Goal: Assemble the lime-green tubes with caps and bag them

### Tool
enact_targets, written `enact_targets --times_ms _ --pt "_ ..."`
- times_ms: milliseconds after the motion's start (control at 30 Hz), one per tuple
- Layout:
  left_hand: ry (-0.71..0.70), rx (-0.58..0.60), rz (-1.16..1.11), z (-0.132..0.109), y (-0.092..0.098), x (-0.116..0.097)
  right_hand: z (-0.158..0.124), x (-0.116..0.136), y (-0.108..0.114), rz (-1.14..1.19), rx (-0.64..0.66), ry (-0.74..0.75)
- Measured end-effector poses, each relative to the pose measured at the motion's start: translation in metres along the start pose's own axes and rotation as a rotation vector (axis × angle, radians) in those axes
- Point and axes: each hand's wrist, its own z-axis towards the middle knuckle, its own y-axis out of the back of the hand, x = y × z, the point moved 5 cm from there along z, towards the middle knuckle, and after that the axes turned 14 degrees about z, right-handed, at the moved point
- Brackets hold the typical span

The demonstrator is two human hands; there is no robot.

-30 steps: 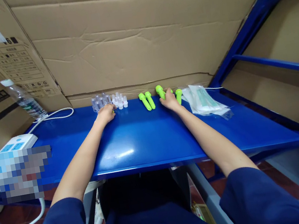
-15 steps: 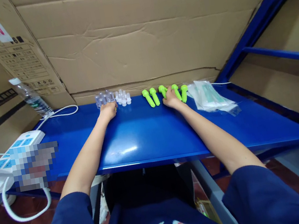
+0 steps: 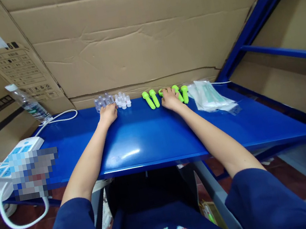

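At the back left of the blue table (image 3: 145, 139), my left hand (image 3: 108, 114) lies against the front of a group of clear plastic caps (image 3: 105, 99). Its fingers are curled, and whatever they hold is hidden behind them. Smaller clear pieces with white bases (image 3: 122, 101) stand just to the right of that hand. My right hand (image 3: 170, 98) is closed over a bright green plastic handle (image 3: 161, 92), which it mostly covers. Two similar green handles (image 3: 150, 99) lie to its left and two more (image 3: 184, 95) to its right.
Clear bags with pale green contents (image 3: 210, 96) lie at the back right. On the left are a water bottle (image 3: 29, 104), a white power strip (image 3: 25, 147), a looped white cable and a blurred-out item. Cardboard (image 3: 140, 41) walls the back; a blue metal frame (image 3: 287, 53) stands right.
The view has shifted slightly. My right hand has moved a little left and further over the green handle, covering more of it. My left hand stays at the clear caps.
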Motion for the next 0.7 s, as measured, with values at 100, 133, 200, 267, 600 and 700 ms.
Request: enact_targets --times_ms 100,133,200,267,600,700 --pt "-0.004 -0.043 -0.041 -0.001 0.006 -0.003 -0.003 0.017 -0.003 0.073 0.087 0.119" --pt "-0.006 -0.054 -0.058 -0.001 0.007 -0.004 -0.004 0.021 -0.006 0.082 0.143 0.133" --pt "-0.012 -0.074 -0.089 -0.001 0.009 -0.006 -0.005 0.026 -0.011 0.07 0.247 0.132" --pt "-0.022 -0.092 -0.122 0.0 0.009 -0.008 -0.007 0.028 -0.013 0.019 0.31 0.105" --pt "-0.074 -0.177 -0.253 -0.003 0.014 -0.022 -0.015 0.04 0.02 -0.142 0.221 0.021" --pt "-0.097 -0.183 -0.244 -0.006 0.019 -0.03 -0.02 0.039 0.019 -0.137 0.238 -0.034"
